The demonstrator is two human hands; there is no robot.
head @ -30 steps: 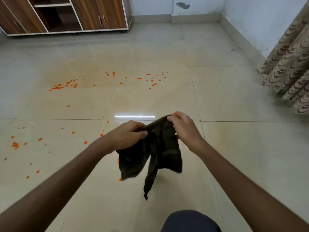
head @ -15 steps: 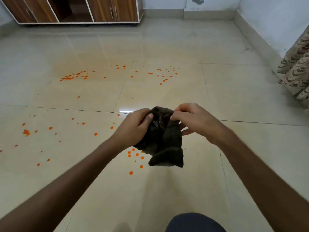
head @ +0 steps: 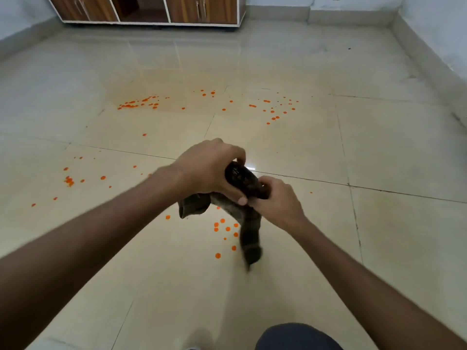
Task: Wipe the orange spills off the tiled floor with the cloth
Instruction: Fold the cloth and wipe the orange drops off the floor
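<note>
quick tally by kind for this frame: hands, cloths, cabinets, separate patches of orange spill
Hands: 2, left hand and right hand
Cloths: 1, dark cloth gripped by both hands
Cabinets: 1, wooden cabinet at the far wall
Orange spill patches: 4, far left, far right, near left, below the cloth
Total: 8

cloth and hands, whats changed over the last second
The cloth went from hanging spread between both hands to bunched, a tail now dangling. The left hand closed over the bundle's top; the right hand dropped lower beside it. Both still grip it. The orange spills remain unwiped on the tiled floor.
</note>
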